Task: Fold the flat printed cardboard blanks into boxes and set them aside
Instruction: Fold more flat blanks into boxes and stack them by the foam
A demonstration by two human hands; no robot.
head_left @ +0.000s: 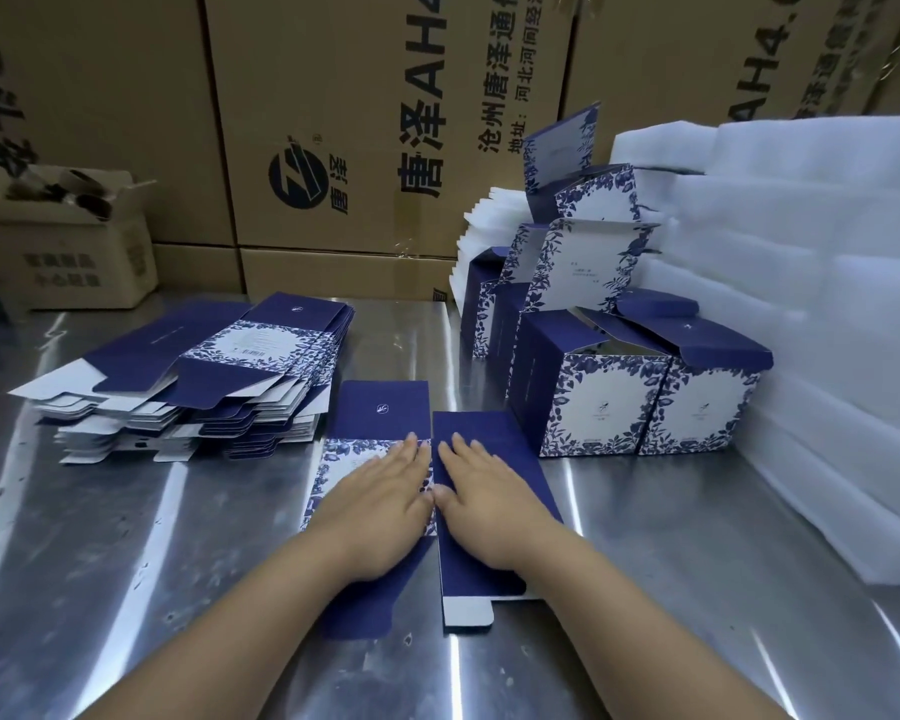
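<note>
Stainless-steel counter (152, 537), scuffed, with glare streaks. A flat blue-and-white floral blank (380, 407) lies at centre front. Left grip (385, 506) and right grip (489, 501) rest flat on it side by side, fingers straight, pressing down. Stack of flat blanks (204, 376) to the left. Folded boxes (604, 402) piled to the right, beside white foam sheets (801, 304). Brown shipping cartons (359, 122) wall the back.

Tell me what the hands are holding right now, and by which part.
Nothing is gripped. Both hands lie flat on the cardboard blank, pressing it down: left hand on the floral panel, right hand on the plain blue panel.
</note>
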